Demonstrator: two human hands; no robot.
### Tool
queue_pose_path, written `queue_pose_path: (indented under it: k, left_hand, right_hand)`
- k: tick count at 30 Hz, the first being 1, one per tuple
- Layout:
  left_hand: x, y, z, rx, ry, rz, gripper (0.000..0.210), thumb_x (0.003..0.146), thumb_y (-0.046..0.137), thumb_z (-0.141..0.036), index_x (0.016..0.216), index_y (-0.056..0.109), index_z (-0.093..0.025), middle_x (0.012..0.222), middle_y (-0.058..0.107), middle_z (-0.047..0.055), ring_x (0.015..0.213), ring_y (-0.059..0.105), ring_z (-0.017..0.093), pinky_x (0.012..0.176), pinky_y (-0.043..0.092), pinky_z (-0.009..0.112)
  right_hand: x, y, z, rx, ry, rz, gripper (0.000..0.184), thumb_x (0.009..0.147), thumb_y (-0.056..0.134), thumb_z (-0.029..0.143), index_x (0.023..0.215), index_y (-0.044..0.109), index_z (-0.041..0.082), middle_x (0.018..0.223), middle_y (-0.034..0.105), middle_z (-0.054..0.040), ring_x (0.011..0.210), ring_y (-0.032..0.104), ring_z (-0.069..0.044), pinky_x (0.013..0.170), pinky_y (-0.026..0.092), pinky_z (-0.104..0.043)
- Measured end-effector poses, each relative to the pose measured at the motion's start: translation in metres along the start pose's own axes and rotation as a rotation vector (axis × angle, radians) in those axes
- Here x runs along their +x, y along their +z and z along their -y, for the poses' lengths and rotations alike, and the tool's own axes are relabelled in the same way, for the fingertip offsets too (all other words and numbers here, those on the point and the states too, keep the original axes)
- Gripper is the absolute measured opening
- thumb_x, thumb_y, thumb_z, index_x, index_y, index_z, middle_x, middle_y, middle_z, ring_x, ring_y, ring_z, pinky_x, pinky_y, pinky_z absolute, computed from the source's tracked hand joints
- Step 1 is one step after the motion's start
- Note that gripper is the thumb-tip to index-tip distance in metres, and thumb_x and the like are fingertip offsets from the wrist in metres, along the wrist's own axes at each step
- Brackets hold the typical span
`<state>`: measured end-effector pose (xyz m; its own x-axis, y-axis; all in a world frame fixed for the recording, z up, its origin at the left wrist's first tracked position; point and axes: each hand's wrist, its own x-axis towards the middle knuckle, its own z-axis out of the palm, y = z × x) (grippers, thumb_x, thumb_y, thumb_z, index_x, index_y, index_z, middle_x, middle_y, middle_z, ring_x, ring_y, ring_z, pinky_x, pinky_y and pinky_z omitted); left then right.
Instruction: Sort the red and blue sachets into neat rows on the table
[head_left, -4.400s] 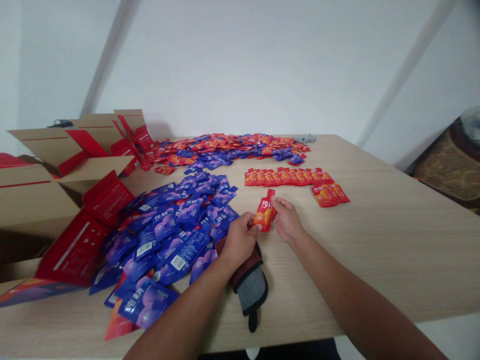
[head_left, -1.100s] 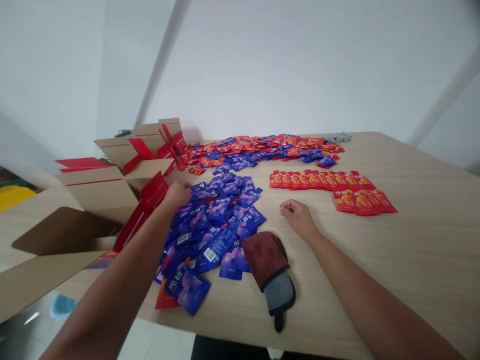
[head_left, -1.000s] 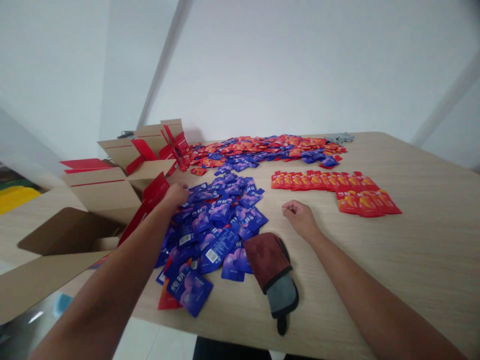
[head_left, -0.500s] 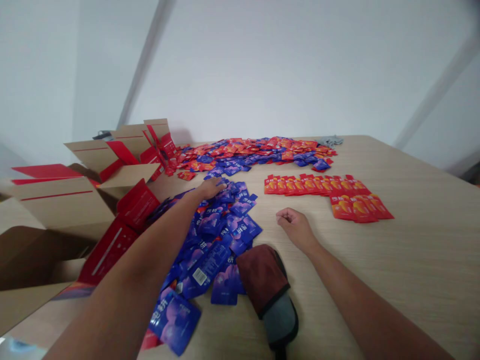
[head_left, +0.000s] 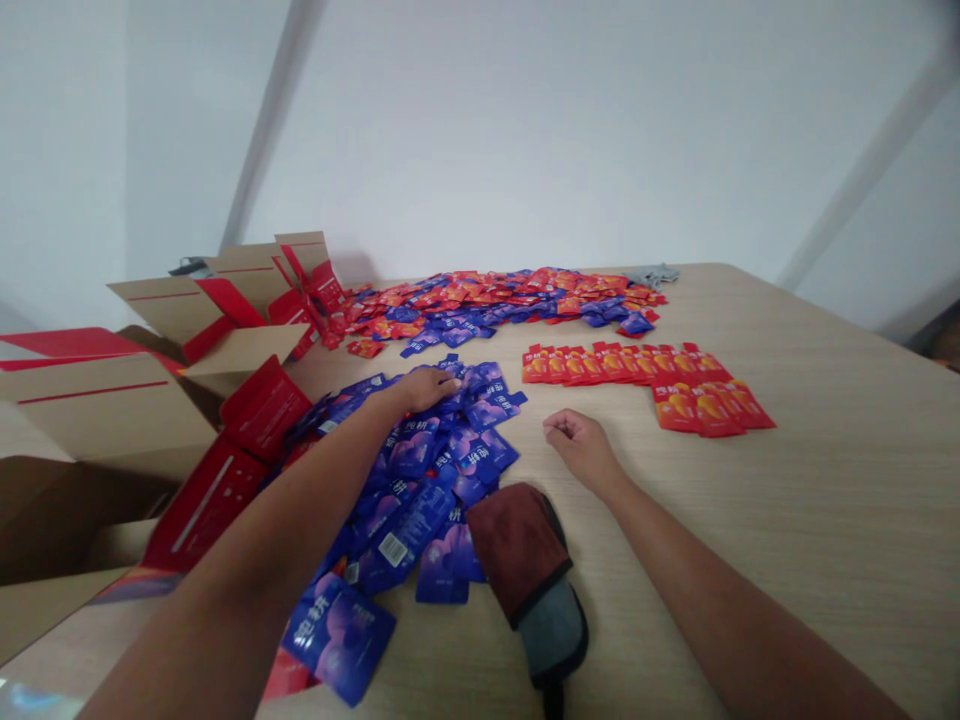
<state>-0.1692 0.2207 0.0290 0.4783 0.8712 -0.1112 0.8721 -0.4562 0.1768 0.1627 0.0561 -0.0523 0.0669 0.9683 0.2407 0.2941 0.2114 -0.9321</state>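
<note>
1. Head view: we see the left arm reaching forward across the pile of blue pouches (head_left: 405,535), its left hand (head_left: 431,388) palm-down on the pile's far part.
2. Left fingers: partly bent, touching the pouches; we cannot tell how far they are closed or whether one is gripped.
3. Right arm: slanting in from the lower right, with the right hand (head_left: 581,445) low over the tabletop (head_left: 787,500), between the pile and the red pouches (head_left: 615,363) in their overlapping row.
4. Right fingers: curled into a loose fist; we see nothing held.
</note>
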Motion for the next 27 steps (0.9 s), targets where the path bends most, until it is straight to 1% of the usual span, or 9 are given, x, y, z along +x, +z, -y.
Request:
queue_pose_path:
  k: [3,5,10,13,16,19,21,24,27]
  left_hand:
    - [-0.008,-0.005,-0.003,0.012,-0.027,0.019,0.062,0.101,0.039,-0.068,0.091,0.08,-0.022,0.101,0.08,0.012,0.092,0.072,0.025,0.088,0.053,0.032]
    - [-0.012,-0.011,0.0,0.027,-0.059,0.007,0.06,0.099,0.043,-0.068,0.084,0.079,-0.022,0.096,0.08,0.011,0.089,0.072,0.024,0.088,0.052,0.031]
    - [-0.026,-0.028,0.028,0.078,-0.247,-0.129,0.043,0.096,0.051,-0.05,0.094,0.08,-0.019,0.104,0.08,0.016,0.099,0.073,0.028,0.089,0.052,0.033]
    - [-0.04,-0.034,0.047,0.069,-0.317,-0.113,0.037,0.088,0.059,-0.047,0.098,0.081,-0.019,0.098,0.081,0.012,0.091,0.074,0.027,0.082,0.054,0.03]
    - [-0.053,-0.034,0.058,0.031,-0.274,-0.038,0.046,0.075,0.073,-0.055,0.109,0.082,-0.026,0.111,0.082,0.006,0.102,0.074,0.026,0.087,0.054,0.027]
    - [-0.063,-0.03,0.062,0.028,-0.189,0.028,0.069,0.067,0.078,-0.062,0.127,0.078,-0.028,0.132,0.076,0.008,0.118,0.07,0.03,0.098,0.052,0.03]
    - [-0.067,-0.029,0.062,0.062,-0.159,0.041,0.063,0.07,0.075,-0.06,0.125,0.078,-0.027,0.128,0.077,0.01,0.114,0.071,0.03,0.096,0.052,0.031]
    - [-0.073,-0.031,0.061,0.096,-0.148,0.02,0.039,0.079,0.065,-0.049,0.108,0.081,-0.028,0.108,0.08,0.008,0.1,0.073,0.027,0.09,0.052,0.03]
    - [-0.081,-0.038,0.06,0.095,-0.144,-0.013,0.034,0.083,0.058,-0.042,0.103,0.081,-0.028,0.102,0.08,0.005,0.095,0.072,0.025,0.087,0.051,0.029]
  right_hand:
    - [0.0,0.0,-0.001,0.014,0.001,0.001,0.018,0.086,0.066,0.037,0.091,0.073,0.022,0.075,0.071,-0.0011,0.065,0.06,-0.018,0.064,0.047,-0.031]
    - [0.001,0.0,-0.003,0.022,-0.001,0.003,0.017,0.086,0.066,0.037,0.09,0.073,0.022,0.074,0.07,-0.0007,0.065,0.06,-0.018,0.064,0.047,-0.031]
    - [0.002,0.001,-0.007,0.032,-0.011,0.0,0.017,0.086,0.066,0.037,0.09,0.072,0.022,0.073,0.069,0.0001,0.064,0.06,-0.018,0.063,0.046,-0.03]
    - [0.003,0.001,-0.006,0.027,-0.016,0.001,0.017,0.087,0.066,0.037,0.09,0.073,0.022,0.072,0.069,0.0003,0.064,0.06,-0.018,0.062,0.045,-0.03]
    - [0.003,0.001,-0.005,0.016,-0.02,0.003,0.016,0.087,0.066,0.036,0.09,0.073,0.022,0.073,0.07,-0.0001,0.064,0.061,-0.018,0.062,0.046,-0.03]
    - [0.002,0.001,-0.004,0.008,-0.016,0.002,0.016,0.087,0.066,0.036,0.09,0.073,0.022,0.075,0.071,-0.0008,0.065,0.062,-0.018,0.063,0.047,-0.03]
    - [0.001,0.0,-0.003,0.012,-0.01,-0.001,0.017,0.087,0.066,0.037,0.091,0.073,0.022,0.075,0.071,-0.001,0.065,0.061,-0.018,0.063,0.047,-0.031]
    - [0.0,0.0,-0.001,0.015,-0.009,-0.004,0.017,0.087,0.066,0.037,0.091,0.073,0.022,0.074,0.07,-0.001,0.065,0.061,-0.018,0.063,0.047,-0.031]
    - [0.0,-0.001,0.0,0.011,-0.006,-0.001,0.018,0.087,0.067,0.038,0.091,0.073,0.022,0.074,0.07,-0.0012,0.065,0.06,-0.019,0.062,0.047,-0.03]
